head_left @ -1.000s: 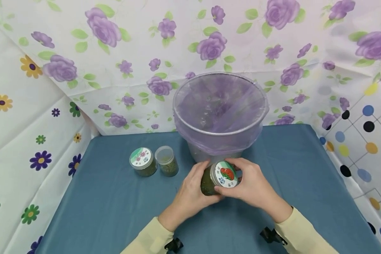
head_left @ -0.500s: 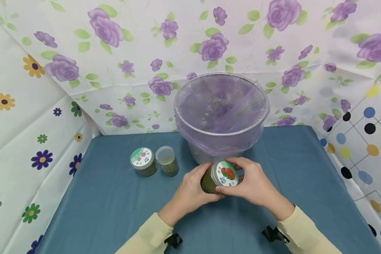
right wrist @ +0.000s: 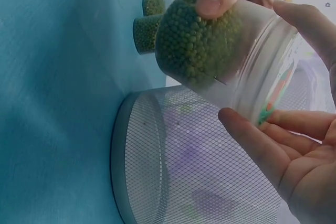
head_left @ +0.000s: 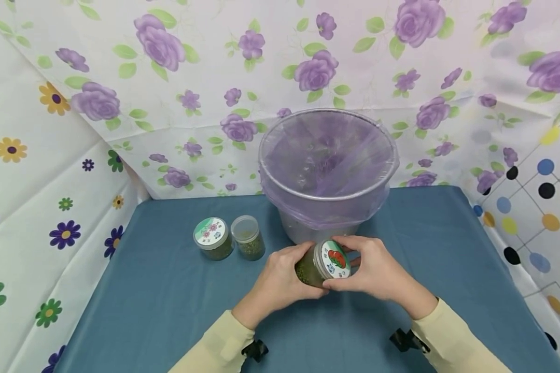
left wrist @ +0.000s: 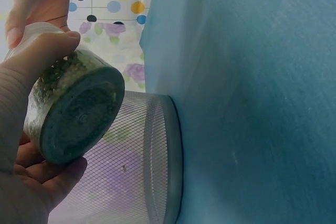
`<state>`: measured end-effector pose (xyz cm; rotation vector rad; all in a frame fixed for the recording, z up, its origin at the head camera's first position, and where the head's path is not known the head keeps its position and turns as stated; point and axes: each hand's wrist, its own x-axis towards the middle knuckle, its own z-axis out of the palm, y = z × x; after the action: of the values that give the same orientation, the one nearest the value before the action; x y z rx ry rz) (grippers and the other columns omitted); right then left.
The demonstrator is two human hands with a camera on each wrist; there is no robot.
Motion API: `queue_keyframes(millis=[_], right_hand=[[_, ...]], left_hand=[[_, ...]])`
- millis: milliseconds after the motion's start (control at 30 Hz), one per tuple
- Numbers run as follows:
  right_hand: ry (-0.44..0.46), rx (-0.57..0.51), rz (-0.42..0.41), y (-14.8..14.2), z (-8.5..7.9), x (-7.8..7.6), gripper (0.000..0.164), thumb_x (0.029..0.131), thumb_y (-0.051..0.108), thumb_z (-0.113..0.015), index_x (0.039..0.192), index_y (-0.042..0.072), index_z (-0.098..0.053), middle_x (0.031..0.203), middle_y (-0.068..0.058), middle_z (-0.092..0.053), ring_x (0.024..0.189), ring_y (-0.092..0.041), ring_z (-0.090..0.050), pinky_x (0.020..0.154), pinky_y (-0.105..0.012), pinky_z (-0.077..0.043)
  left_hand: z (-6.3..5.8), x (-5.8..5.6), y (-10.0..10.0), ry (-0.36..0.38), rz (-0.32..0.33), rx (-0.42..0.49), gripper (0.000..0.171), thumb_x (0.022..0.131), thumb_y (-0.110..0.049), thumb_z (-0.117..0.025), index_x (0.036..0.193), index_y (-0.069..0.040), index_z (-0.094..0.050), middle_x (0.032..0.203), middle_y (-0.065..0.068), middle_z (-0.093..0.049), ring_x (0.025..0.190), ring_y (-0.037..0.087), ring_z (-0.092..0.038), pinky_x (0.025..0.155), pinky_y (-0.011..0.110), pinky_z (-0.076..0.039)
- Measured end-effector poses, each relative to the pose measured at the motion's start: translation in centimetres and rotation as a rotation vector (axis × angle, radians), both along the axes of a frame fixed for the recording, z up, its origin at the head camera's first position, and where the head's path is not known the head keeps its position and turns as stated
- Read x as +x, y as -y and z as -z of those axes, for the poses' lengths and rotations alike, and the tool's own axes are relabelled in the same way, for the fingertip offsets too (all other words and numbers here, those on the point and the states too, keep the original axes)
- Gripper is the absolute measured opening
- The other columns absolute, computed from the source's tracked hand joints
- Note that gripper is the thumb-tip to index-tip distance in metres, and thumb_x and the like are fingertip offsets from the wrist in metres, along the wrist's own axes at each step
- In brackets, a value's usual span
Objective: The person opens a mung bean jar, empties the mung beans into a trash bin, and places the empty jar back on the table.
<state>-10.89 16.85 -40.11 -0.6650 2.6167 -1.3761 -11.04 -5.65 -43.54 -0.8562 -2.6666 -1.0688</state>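
A clear round jar holds small green beans, seen closely in the right wrist view. It is tilted, its lid facing up and right with a red fruit picture on a white and green label. My left hand grips the jar's body, thumb across its side in the left wrist view, where the jar's base shows. At the lid, my right hand holds its edge between thumb and fingers. The jar is above the table, in front of a mesh bin.
A purple plastic bag lines the bin and folds over its rim. Left of it stand a jar with a floral label and a narrower clear jar, both with green contents. Flowered cloth hangs behind the blue tablecloth.
The jar has tipped slightly further, its lid turned more to the right. Both hands keep their hold. The head view has shifted a little.
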Motion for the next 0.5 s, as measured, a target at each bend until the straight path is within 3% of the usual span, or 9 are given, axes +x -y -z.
queue_keyframes(millis=[233,500], right_hand=[[0.019,-0.007,-0.054,-0.1,0.0,-0.5,0.071,0.065,0.048,-0.081,0.128,0.029,-0.053,0.114,0.011,-0.061,0.097,-0.008,-0.062,0.072,-0.023,-0.056],[-0.001,-0.019,-0.063,0.3,-1.5,-0.2,0.070,0.066,0.036,-0.084,0.127,0.017,-0.056,0.114,0.004,-0.063,0.096,-0.013,-0.064,0.073,-0.026,-0.057]], left_hand=[[-0.3,-0.5,0.1,0.024,0.006,-0.015,0.069,0.062,-0.059,-0.076,0.123,-0.036,-0.052,0.108,-0.019,-0.061,0.089,-0.001,-0.057,0.071,0.019,-0.051],[-0.5,-1.0,0.4,0.048,0.022,-0.017,0.075,0.058,-0.057,-0.080,0.125,-0.034,-0.053,0.108,-0.017,-0.062,0.087,0.000,-0.058,0.070,0.019,-0.051]])
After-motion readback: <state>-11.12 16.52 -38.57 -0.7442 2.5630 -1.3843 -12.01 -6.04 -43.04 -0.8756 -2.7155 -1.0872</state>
